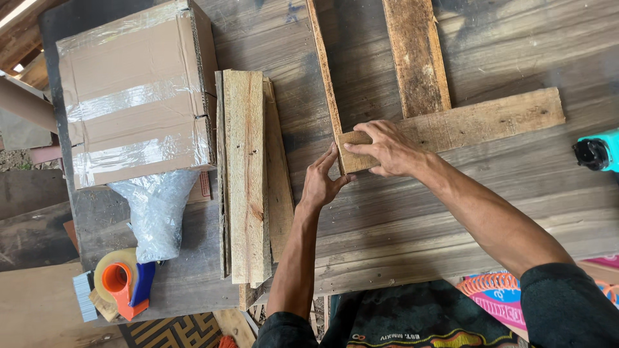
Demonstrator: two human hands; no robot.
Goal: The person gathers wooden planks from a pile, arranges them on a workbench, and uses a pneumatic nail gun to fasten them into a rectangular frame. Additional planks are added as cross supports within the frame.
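My right hand (387, 149) lies flat on the left end of a horizontal wooden plank (477, 122), fingers spread over its corner. My left hand (322, 180) presses its fingertips against that same plank end from the left side. A thin wooden strip (324, 71) runs from the top of the view down to the plank's end, and a wider weathered board (416, 55) stands beside it, meeting the horizontal plank from above. All three pieces lie on a worn wooden tabletop (412, 219).
A stack of short planks (248, 174) lies left of my hands. Further left sit a taped cardboard box (135, 90), a crumpled clear plastic bag (158, 209) and a tape dispenser (122, 283). A turquoise power tool (599, 151) pokes in at the right edge.
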